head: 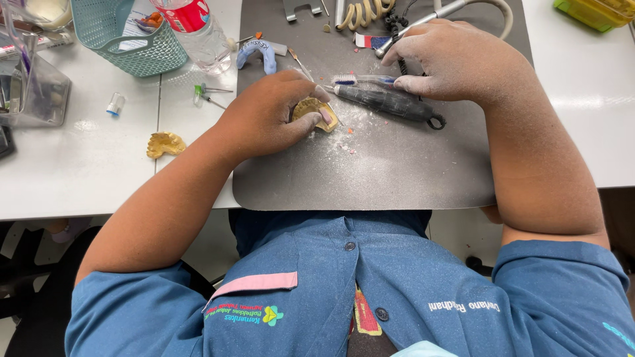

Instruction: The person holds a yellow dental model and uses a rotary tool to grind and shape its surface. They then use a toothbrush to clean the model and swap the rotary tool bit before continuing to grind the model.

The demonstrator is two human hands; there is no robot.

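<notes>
Gripping a yellow dental cast (316,112) against the dusty grey mat (370,172) near its far-left part, the left hand (268,116) is curled round it, while the right hand (450,63) rests loosely curled over a black handpiece (390,102) beside a toothbrush (360,79).
</notes>
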